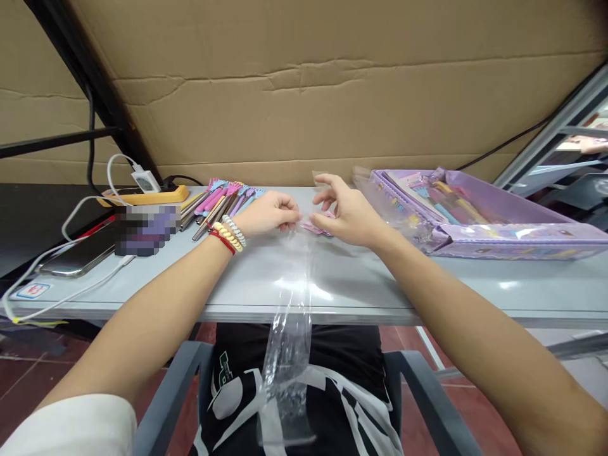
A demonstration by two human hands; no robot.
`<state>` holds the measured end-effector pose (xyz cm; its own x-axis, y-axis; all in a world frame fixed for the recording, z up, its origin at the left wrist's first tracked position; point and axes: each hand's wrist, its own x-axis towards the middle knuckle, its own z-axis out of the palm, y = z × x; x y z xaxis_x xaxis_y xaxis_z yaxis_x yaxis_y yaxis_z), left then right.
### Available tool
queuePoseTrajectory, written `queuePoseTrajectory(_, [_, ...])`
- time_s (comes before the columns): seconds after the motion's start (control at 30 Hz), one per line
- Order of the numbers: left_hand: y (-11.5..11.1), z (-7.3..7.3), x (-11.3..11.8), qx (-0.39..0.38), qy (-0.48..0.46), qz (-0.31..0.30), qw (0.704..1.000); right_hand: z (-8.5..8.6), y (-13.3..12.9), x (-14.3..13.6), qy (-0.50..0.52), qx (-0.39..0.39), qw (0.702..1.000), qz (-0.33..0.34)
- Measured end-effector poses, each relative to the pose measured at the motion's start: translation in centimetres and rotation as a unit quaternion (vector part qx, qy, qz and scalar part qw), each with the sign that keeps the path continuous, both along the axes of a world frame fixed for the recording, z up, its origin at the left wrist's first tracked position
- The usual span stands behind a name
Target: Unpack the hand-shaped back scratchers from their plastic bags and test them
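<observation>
A long clear plastic bag (289, 342) runs from the tabletop over the front edge and down onto the lap. My left hand (268, 214) has its fingertips pinched at the bag's upper end. Opposite it, my right hand (349, 212) hovers with bent fingers and a gap between thumb and forefinger. Small pink pieces (323, 223) lie on the table just under the right thumb, partly hidden by it. Behind my left wrist lies a fanned bunch of pens (223, 197) with pink, blue and purple tops.
A purple box (513, 240) holding packed pens stands at the right, clear wrappers against its left side. At the left are a phone (80, 250), white cables and a yellow power strip (137, 197) with a charger. Cardboard (308, 126) walls off the back.
</observation>
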<state>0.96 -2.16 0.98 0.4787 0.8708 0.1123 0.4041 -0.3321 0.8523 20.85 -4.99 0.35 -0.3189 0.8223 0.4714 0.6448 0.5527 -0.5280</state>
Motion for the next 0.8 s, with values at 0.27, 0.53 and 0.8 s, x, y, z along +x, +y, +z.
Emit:
queuePoseTrajectory(0.27, [2.0, 0.2, -1.1, 0.038, -0.253, 0.299, 0.919, 0.6, -1.1, -0.5, -0.021, -0.088, 0.996, -0.011])
queuePoseTrajectory(0.53, [2.9, 0.5, -1.5, 0.07, -0.275, 0.432, 0.856, 1.4, -2.1, -0.5, -0.078, -0.176, 0.98, 0.047])
queuePoseTrajectory(0.8, [4.1, 0.9, -3.2, 0.092, -0.301, 0.515, 0.797, 1.5, -2.2, 0.7, -0.204, 0.009, 0.977, 0.056])
